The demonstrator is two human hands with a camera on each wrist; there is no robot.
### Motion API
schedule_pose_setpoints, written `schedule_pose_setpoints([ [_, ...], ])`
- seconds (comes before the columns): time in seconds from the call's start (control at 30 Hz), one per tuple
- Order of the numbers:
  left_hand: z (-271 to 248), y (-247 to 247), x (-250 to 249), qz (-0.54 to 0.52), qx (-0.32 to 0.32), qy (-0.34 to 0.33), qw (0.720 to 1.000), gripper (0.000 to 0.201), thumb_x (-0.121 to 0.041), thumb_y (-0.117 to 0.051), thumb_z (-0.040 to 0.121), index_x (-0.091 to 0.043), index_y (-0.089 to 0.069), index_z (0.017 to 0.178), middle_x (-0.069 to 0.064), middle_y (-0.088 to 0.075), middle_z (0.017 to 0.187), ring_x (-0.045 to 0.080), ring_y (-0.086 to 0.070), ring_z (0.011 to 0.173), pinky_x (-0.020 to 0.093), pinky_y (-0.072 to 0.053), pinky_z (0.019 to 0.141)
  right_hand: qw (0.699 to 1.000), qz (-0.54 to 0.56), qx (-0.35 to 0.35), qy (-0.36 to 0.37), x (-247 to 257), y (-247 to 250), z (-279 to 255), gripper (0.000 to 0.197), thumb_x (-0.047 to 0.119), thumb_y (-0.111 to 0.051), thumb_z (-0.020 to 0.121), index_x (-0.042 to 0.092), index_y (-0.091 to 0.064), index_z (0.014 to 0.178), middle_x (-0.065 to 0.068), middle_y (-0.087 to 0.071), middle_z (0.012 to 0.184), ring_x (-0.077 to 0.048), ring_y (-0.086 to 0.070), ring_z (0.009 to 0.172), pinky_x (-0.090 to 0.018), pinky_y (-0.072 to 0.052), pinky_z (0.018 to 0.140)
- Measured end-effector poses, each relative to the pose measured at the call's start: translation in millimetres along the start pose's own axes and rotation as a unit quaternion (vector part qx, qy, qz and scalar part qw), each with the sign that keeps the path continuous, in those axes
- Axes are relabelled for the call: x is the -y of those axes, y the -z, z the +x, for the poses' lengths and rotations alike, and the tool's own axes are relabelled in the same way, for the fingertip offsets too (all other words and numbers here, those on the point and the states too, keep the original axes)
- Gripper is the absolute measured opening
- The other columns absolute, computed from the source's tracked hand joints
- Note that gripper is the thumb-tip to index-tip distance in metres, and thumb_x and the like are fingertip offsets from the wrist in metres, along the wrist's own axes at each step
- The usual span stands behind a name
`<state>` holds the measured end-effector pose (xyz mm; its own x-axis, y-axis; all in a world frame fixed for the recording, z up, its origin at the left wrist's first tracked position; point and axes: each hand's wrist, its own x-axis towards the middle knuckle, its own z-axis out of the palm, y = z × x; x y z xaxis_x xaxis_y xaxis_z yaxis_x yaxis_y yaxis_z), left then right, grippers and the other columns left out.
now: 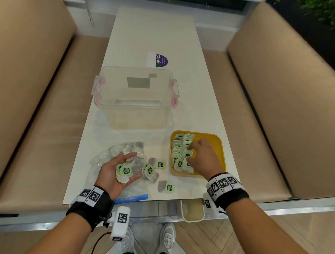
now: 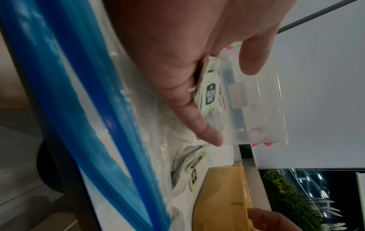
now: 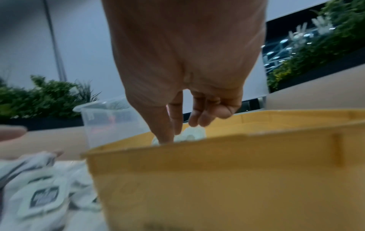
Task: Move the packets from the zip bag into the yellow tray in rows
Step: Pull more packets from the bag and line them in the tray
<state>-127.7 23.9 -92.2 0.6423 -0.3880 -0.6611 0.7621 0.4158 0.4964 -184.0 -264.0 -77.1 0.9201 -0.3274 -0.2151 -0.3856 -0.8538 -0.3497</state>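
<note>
The yellow tray [image 1: 219, 143] sits near the front right of the white table and holds two rows of green-tagged packets [image 1: 180, 145] along its left side. My right hand [image 1: 190, 154] reaches down into the tray. Its thumb and fingertips pinch a packet [image 1: 188, 156] in the second row. My left hand [image 1: 132, 165] lies palm up over the crumpled clear zip bag [image 1: 106, 158], cupping a small stack of packets [image 1: 125, 171]. In the left wrist view the same stack [image 2: 210, 93] stands between thumb and fingers. The right wrist view shows the fingertips [image 3: 164, 139] down on a pale packet behind the tray wall [image 3: 217, 171].
Loose packets [image 1: 158, 164] lie on the table between bag and tray, one nearer the front edge [image 1: 166, 187]. The bag's blue zip strip [image 1: 131, 198] lies along that edge. A clear lidded tub [image 1: 134, 95] stands behind, with a sticker card [image 1: 157, 60] beyond. Beige benches flank the table.
</note>
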Motion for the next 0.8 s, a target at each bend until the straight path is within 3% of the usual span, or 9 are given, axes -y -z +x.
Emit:
schedule_pose_setpoints([
  [0.13,-1,-1,0,-0.006,0.003,-0.003,1.000,0.049,-0.038,-0.050,0.100,-0.001,-0.063,0.130,0.016,-0.062,0.132,0.032,-0.070,0.101,0.043,-0.062,0.068,0.996,-0.050,-0.014,0.068,10,-8,-2,0.020,0.024,-0.068,0.084,0.024,-0.069,0.103,-0.002,-0.046,0.109,-0.022,-0.044,0.106,-0.034,-0.044,0.089],
  [0.43,-1,0,-2,-0.010,0.007,-0.003,1.000,0.047,-0.038,-0.052,0.099,-0.003,-0.066,0.126,0.017,-0.061,0.131,0.032,-0.072,0.098,0.042,-0.062,0.067,0.982,-0.173,0.019,0.077,28,-16,3,0.027,0.018,-0.059,0.081,0.019,-0.071,0.106,-0.006,-0.046,0.116,-0.027,-0.043,0.107,-0.039,-0.047,0.085],
  [0.8,0,2,-2,-0.016,0.009,0.001,1.000,0.048,-0.038,-0.051,0.099,-0.003,-0.063,0.130,0.018,-0.062,0.130,0.032,-0.071,0.100,0.042,-0.062,0.068,0.987,-0.138,0.031,0.080,28,-20,6,0.021,0.019,-0.055,0.089,0.019,-0.073,0.099,-0.007,-0.047,0.115,-0.029,-0.043,0.106,-0.039,-0.047,0.084],
])
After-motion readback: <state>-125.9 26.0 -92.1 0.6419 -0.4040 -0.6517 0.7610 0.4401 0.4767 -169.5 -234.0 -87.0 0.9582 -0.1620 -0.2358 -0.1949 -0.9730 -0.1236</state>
